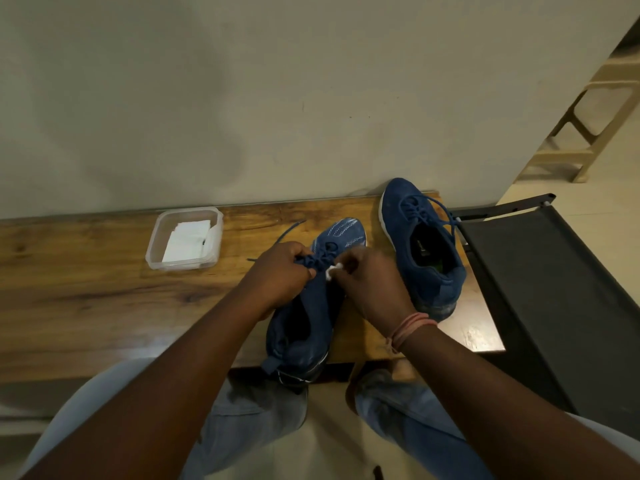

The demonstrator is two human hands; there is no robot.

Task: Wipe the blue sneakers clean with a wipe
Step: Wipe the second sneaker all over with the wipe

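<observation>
Currently the near blue sneaker [308, 306] lies on the wooden bench [86, 289] with its heel overhanging the near edge and its toe pointing far. The left hand [277, 271] grips the bunched laces and tongue at the throat of this sneaker, fingers curled around them. The right hand [370, 282] pinches a small crumpled white wipe [331, 270] against the upper just right of the laces. The second blue sneaker [422, 247] stands to the right, apart from the first, toe toward the wall [242, 98]. A clear plastic container [185, 239] holding folded white wipes sits on the far left part of the bench. The knit upper is judged soft and yielding: it will collapse under wiping pressure unless braced, so hold it at the lace throat or the firmer heel collar. The sneaker appears light and may slide on the smooth wood; keep one hand anchoring it. The rubber sole is the stiffest part and offers a secure secondary hold. The wipe is thin and likely damp, and may tear or ball up under hard rubbing.
</observation>
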